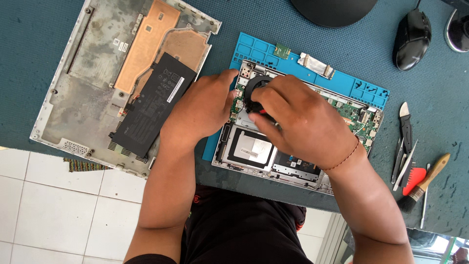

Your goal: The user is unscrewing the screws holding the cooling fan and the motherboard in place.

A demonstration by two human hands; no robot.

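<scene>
We look down on an opened laptop chassis [298, 168] lying on a blue repair mat [273, 55] on a dark teal bench top [29, 58]. Our left hand [198, 112] rests at the chassis's left edge, fingers loosely curled, thumb stretched toward the metal hinge bracket [244, 72]; it grips nothing that we can see. Our right hand [300, 122] lies over the black round cooling fan [255, 88], fingers bent and pinched on a small red-and-black object [264, 112], too hidden to identify. The fan sits in the upper left corner of the chassis, just above a silver drive [249, 149], with the green circuit board [349, 110] to its right. To the left lies the removed bottom cover [93, 63], a black battery pack [151, 105] resting on it. At right we see a black mouse [412, 39], tweezers [398, 164], a red pick [415, 177] and a wooden-handled brush [425, 183].
</scene>
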